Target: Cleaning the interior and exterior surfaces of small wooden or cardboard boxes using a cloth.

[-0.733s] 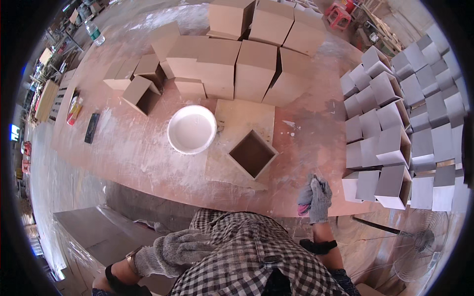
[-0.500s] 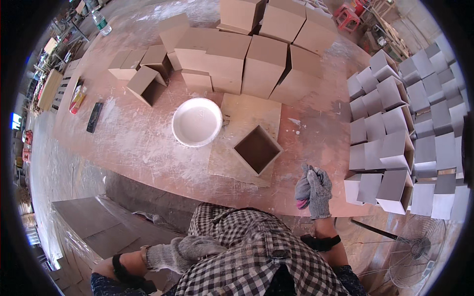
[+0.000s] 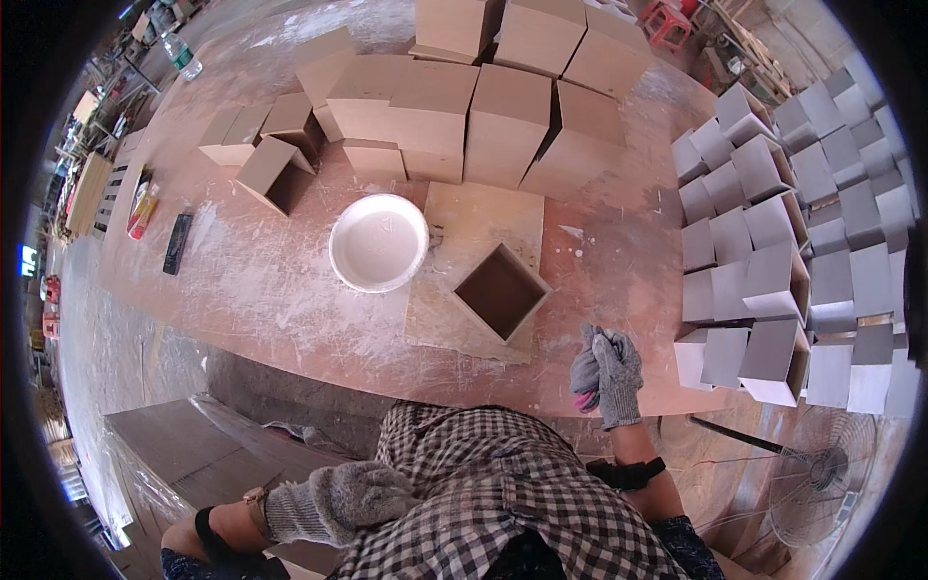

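My right hand (image 3: 619,379), in a grey knitted glove, is closed around a dark grey cloth-like wad (image 3: 585,372) with a pink edge, above the front right of the table. Low at the left, my left hand (image 3: 348,501), gloved too, lies against the checkered apron (image 3: 483,459); its fingertips are hidden. On a thin board (image 3: 483,208) an open square box (image 3: 502,294) sits turned cornerwise with its dark inside facing up. To its left stands a white bowl (image 3: 378,243) with pale contents.
Brown boxes (image 3: 435,106) crowd the table's far side. Many grey-white boxes (image 3: 773,271) are stacked at the right, above a fan (image 3: 822,469). A black bar (image 3: 177,244) and a bottle (image 3: 181,56) lie left. Plastic-wrapped sheets (image 3: 184,445) rest beside me.
My left hand has drawn slightly left and down along the apron. The right hand stays nearly in place, with the wad in it. The view has shifted slightly.
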`<state>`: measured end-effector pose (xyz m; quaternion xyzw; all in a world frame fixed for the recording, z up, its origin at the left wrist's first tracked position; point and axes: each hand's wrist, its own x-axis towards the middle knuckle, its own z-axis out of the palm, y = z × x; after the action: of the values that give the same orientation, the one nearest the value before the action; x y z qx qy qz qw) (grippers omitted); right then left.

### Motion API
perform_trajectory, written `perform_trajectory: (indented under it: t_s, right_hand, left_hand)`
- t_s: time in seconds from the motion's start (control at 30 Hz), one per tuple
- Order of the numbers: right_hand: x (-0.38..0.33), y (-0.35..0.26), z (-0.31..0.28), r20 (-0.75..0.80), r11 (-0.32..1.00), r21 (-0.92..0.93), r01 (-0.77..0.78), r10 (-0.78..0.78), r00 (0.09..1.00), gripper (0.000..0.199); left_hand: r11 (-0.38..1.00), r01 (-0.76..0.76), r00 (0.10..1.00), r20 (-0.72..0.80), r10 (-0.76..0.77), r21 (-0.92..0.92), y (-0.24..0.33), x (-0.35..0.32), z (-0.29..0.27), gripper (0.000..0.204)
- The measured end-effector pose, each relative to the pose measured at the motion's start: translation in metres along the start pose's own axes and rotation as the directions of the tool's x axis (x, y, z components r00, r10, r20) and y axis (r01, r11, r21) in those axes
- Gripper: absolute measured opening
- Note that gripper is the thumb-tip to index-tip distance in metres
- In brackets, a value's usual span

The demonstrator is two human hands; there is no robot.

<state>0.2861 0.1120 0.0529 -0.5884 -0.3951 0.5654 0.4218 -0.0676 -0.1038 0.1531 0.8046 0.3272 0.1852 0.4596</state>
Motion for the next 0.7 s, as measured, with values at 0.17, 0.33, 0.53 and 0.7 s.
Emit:
perform_trajectory:
  t_s: [0.17, 0.33, 0.53, 0.7]
  right_hand:
    - [0.000, 0.007, 0.000, -0.051, 0.998, -0.051, 0.033, -0.036, 0.998, 0.004]
    - [-0.009, 0.011, 0.006, -0.019, 1.000, 0.021, 0.016, -0.016, 1.000, 0.003]
    - [-0.014, 0.005, 0.012, -0.070, 1.000, 0.015, 0.018, -0.017, 0.997, 0.008]
    - [-0.021, 0.012, 0.008, -0.072, 0.996, 0.050, -0.074, 0.077, 0.994, 0.012]
  left_hand:
    - [0.940, 0.054, 0.997, -0.029, -0.068, -0.338, 0.000, -0.007, 0.025, 0.073]
    - [0.733, -0.095, 0.992, -0.124, 0.015, -0.674, -0.031, 0.001, 0.041, 0.059]
    - [0.906, -0.153, 0.988, -0.086, 0.130, -0.394, -0.047, -0.002, 0.044, 0.065]
    - [0.972, -0.094, 0.994, -0.082, 0.078, -0.216, -0.028, 0.000, 0.008, 0.062]
